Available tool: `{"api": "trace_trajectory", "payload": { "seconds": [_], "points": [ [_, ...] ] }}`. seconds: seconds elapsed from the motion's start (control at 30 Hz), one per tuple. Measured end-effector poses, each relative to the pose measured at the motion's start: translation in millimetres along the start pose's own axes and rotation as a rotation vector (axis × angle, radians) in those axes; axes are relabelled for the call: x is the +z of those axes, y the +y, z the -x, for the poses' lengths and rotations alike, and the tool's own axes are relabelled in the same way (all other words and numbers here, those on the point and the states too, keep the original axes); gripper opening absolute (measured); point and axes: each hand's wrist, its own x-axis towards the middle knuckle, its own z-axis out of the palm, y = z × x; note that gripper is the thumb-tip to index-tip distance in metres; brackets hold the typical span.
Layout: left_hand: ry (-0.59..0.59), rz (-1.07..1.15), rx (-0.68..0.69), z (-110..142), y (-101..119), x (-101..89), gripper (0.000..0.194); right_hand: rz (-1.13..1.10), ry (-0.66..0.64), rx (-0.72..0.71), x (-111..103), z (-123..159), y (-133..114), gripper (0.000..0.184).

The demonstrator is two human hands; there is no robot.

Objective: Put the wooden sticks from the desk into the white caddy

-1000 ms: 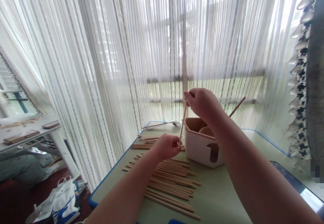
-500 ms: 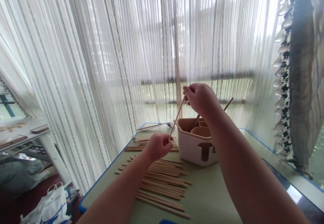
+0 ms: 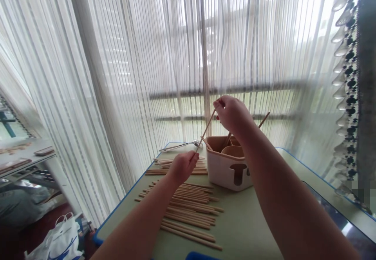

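Observation:
A thin wooden chopstick point(image 3: 205, 131) slants between my two hands. My left hand point(image 3: 182, 167) is closed on its lower end and my right hand point(image 3: 232, 113) pinches its upper end, just above the near left corner of a white plastic utensil holder point(image 3: 226, 167). The holder has brown inner compartments, and other chopsticks point(image 3: 263, 120) stick out of it. Several loose wooden chopsticks point(image 3: 189, 209) lie in rows on the pale green table point(image 3: 249, 228) below my left forearm.
A metal spoon point(image 3: 179, 146) lies at the table's far edge, by the sheer white curtain. A dark flat object point(image 3: 349, 228) sits at the table's right. On the floor to the left are a white bag point(image 3: 61, 240) and a low shelf point(image 3: 26, 158).
The chopstick between my hands has tilted from nearly upright to a slant. Both hands stay closed on it and have shifted slightly left as the view moved.

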Motion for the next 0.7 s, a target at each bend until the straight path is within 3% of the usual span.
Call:
{"api": "trace_trajectory", "payload": {
  "seconds": [0.17, 0.3, 0.4, 0.5, 0.6, 0.7],
  "points": [
    [0.046, -0.011, -0.066, 0, -12, 2.8, 0.037, -0.047, 0.114, -0.109, 6, 12, -13, 0.032],
    [0.077, -0.064, -0.06, 2, -13, 2.0, 0.037, 0.186, 0.012, -0.171, 8, 37, -27, 0.026],
    [0.108, -0.09, -0.001, 4, -8, 1.1, 0.036, 0.391, -0.139, -0.15, 8, 60, -32, 0.032],
    [0.155, -0.109, 0.102, 8, 3, -2.4, 0.034, 0.568, -0.213, -0.16, 3, 77, -32, 0.04],
    [0.199, -0.054, 0.235, 15, 12, -8.4, 0.026, 0.658, -0.199, -0.136, -9, 79, -28, 0.025],
    [0.295, 0.045, 0.257, 22, 15, -11.7, 0.024, 0.573, -0.114, -0.057, -24, 66, -23, 0.033]
  ]
}}
